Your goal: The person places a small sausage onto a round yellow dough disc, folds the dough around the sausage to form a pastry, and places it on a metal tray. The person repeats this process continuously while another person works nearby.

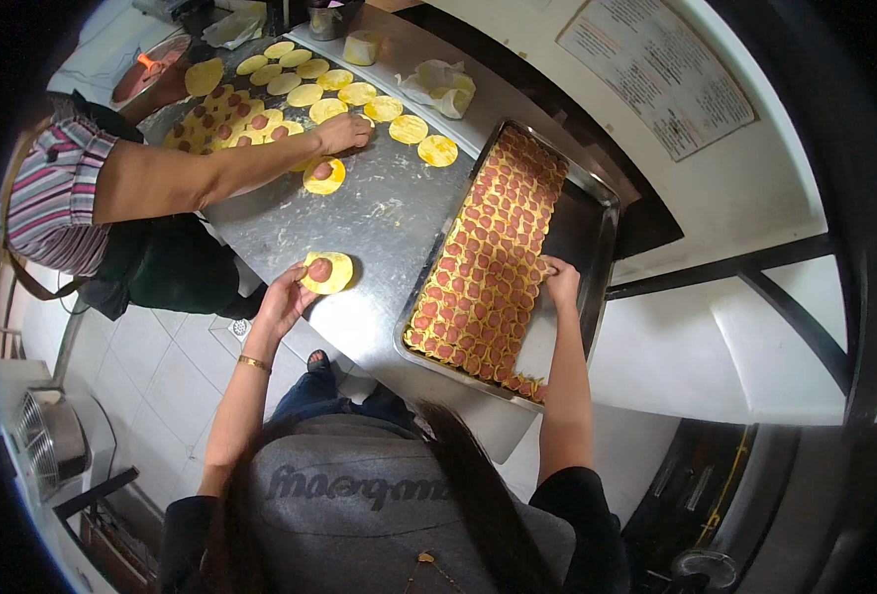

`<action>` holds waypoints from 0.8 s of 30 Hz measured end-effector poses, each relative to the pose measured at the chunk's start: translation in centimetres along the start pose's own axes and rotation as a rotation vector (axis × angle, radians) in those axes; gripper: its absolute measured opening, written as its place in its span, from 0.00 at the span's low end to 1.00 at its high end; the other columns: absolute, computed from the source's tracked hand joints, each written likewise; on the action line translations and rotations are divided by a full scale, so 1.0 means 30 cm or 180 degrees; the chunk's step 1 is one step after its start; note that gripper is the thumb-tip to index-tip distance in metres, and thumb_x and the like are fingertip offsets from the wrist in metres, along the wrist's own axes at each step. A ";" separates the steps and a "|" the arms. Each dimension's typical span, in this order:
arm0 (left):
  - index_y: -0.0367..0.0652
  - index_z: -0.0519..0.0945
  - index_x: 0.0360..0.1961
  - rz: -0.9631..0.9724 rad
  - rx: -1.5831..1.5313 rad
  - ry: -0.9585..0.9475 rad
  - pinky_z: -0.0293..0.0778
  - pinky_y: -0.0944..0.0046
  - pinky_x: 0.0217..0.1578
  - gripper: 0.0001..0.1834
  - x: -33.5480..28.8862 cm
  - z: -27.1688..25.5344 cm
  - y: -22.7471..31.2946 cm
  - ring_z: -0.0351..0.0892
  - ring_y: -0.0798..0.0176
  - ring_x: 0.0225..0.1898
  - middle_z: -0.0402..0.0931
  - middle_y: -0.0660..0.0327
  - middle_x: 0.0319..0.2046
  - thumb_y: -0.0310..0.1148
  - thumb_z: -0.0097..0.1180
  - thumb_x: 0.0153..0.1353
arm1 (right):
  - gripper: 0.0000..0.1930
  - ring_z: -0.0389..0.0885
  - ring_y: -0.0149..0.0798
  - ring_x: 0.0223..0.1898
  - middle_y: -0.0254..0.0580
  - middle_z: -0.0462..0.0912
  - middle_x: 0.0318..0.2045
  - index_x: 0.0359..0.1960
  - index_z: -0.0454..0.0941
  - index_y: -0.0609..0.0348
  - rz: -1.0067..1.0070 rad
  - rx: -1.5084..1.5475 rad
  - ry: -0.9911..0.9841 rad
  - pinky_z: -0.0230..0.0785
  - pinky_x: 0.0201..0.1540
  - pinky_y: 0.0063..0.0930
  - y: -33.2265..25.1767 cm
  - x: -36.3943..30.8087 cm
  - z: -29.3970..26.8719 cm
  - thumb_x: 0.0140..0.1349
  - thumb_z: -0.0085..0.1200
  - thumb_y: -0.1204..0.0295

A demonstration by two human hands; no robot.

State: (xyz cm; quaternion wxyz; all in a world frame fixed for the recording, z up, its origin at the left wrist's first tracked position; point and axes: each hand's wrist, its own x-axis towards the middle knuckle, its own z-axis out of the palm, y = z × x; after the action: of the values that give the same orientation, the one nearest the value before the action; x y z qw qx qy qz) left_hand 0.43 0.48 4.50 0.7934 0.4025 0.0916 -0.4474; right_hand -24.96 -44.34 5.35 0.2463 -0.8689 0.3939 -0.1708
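Note:
My left hand (284,303) holds a round yellow dough wrapper (339,279) by its edge, over the front of the steel table. A ball of pinkish meat filling (320,269) sits on that wrapper. In the large metal tray (611,203) to the right stand tight rows of small open-topped dumplings (480,247), yellow dough around pink filling. My right hand (563,284) reaches over the tray, its fingers pinched at the right edge of these rows, seemingly on one dumpling. Its fingertips partly hide that piece.
A co-worker's hand (347,133) reaches among flat yellow wrappers (437,150) lined up at the back left. Several wrappers bear filling. A bowl of meat (151,71) with an orange-handled tool stands far left. A crumpled plastic bag (438,89) lies along the back ledge.

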 end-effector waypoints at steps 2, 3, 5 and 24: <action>0.33 0.62 0.56 -0.0064 -0.0089 -0.0117 0.78 0.62 0.50 0.18 -0.010 0.031 0.002 0.78 0.54 0.49 0.71 0.47 0.51 0.29 0.41 0.67 | 0.16 0.84 0.43 0.39 0.49 0.84 0.36 0.40 0.83 0.55 0.0092 -0.0078 -0.0102 0.74 0.43 0.30 0.008 0.011 -0.005 0.52 0.48 0.82; 0.33 0.62 0.56 -0.0103 -0.0123 -0.0183 0.78 0.62 0.50 0.18 -0.015 0.053 0.007 0.77 0.54 0.49 0.71 0.47 0.51 0.29 0.41 0.66 | 0.17 0.83 0.44 0.40 0.50 0.83 0.38 0.41 0.83 0.56 0.0138 -0.0091 -0.0158 0.73 0.43 0.30 0.023 0.016 -0.006 0.52 0.48 0.82; 0.33 0.61 0.56 -0.0181 -0.0147 -0.0257 0.77 0.62 0.51 0.19 -0.019 0.080 0.015 0.77 0.54 0.50 0.70 0.46 0.52 0.28 0.42 0.66 | 0.18 0.83 0.44 0.42 0.50 0.83 0.40 0.43 0.82 0.58 0.0217 -0.0098 -0.0297 0.73 0.45 0.31 0.015 0.025 -0.004 0.51 0.48 0.83; 0.37 0.77 0.49 0.0510 0.2216 0.0641 0.74 0.69 0.40 0.17 0.033 0.055 -0.065 0.79 0.67 0.36 0.81 0.56 0.34 0.27 0.42 0.61 | 0.13 0.80 0.36 0.40 0.46 0.79 0.41 0.48 0.73 0.72 0.1414 0.3613 -0.1735 0.76 0.43 0.26 -0.816 -0.375 0.630 0.62 0.47 0.81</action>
State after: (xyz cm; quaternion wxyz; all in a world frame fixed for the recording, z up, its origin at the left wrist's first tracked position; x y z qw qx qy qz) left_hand -0.89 -1.87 4.00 0.6284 0.6962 -0.0203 -0.3464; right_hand -8.09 -16.23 2.45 0.7854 -0.5148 0.3362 -0.0712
